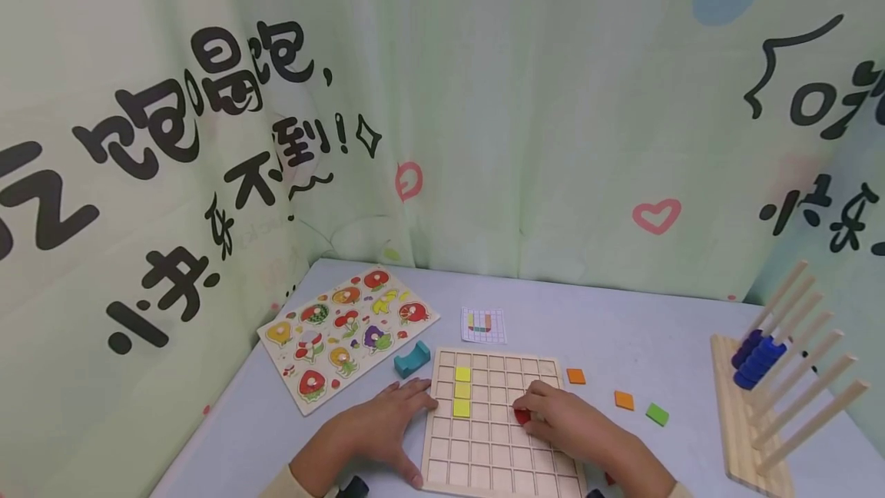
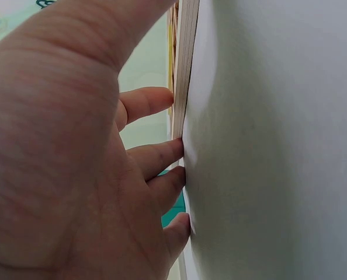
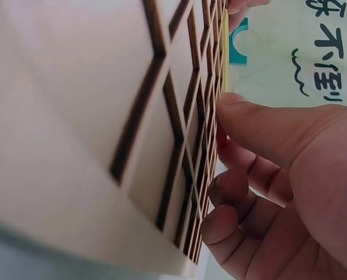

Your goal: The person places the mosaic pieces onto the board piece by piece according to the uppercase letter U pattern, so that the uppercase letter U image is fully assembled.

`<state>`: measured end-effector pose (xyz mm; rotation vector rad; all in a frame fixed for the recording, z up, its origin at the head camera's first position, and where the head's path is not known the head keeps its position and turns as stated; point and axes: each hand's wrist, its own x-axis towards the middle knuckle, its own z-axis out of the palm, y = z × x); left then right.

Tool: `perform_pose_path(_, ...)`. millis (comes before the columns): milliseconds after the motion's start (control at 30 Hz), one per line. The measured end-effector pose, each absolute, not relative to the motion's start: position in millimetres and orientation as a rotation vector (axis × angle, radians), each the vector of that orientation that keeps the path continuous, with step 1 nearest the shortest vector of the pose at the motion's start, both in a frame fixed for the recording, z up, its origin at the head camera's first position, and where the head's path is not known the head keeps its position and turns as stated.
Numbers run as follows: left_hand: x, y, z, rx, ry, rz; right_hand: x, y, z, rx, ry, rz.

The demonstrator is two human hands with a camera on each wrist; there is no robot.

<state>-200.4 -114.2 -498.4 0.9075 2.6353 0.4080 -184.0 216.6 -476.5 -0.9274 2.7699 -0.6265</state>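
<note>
A wooden grid board [image 1: 499,458] lies on the table, three yellow square tiles [image 1: 462,390] stacked in one column of its cells. My left hand [image 1: 376,425] rests at the board's left edge, fingers spread, with fingertips against the side in the left wrist view. Over the right half of the grid, my right hand [image 1: 570,423] pinches a small red tile [image 1: 522,416] between thumb and fingers. In the right wrist view only a sliver of the red tile [image 3: 222,137] shows, right at the grid surface; the rest is hidden by the fingers.
Orange tiles [image 1: 624,400] and a green tile [image 1: 657,414] lie right of the board; a red piece shows partly under my right forearm. Behind are a pattern card [image 1: 483,325], a teal block [image 1: 412,360] and a fruit puzzle [image 1: 332,360]. A peg rack [image 1: 733,406] stands far right.
</note>
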Motion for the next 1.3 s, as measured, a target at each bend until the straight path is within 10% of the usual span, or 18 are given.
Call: perform_pose_path(1300, -198.9, -112.8, -496.5, 0.868, 2.627, 0.415, -180.9, 154.3, -470.6, -0.954, 2.708, -0.574)
